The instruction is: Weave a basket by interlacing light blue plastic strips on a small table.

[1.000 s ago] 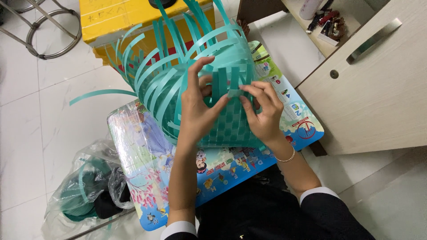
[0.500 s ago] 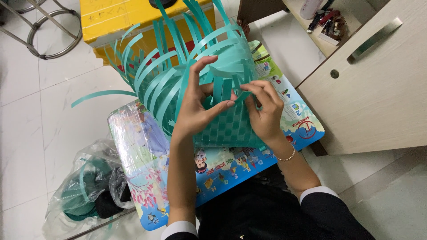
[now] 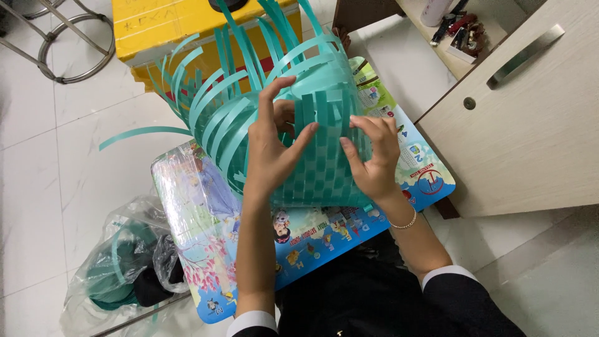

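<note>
A half-woven basket (image 3: 315, 168) of teal plastic strips stands on a small colourful cartoon-printed table (image 3: 199, 249). Many loose strip ends (image 3: 231, 93) curve up and out from its top and left side. My left hand (image 3: 271, 153) grips the basket's left part, thumb stretched across the woven face, fingers over the upright strips. My right hand (image 3: 373, 156) presses on the right side of the woven panel, fingertips pinching a strip near the top edge. A thin bracelet sits on my right wrist.
A yellow box (image 3: 181, 28) stands behind the table. A clear plastic bag (image 3: 118, 268) with coiled teal strip lies on the white tiled floor at the left. A beige cabinet (image 3: 536, 125) with a metal handle stands at the right; a metal stool frame (image 3: 56, 43) is top left.
The basket has been tilted and shifted slightly. My left thumb has spread further across the woven face, and my right fingers moved from the middle strip to the right top edge.
</note>
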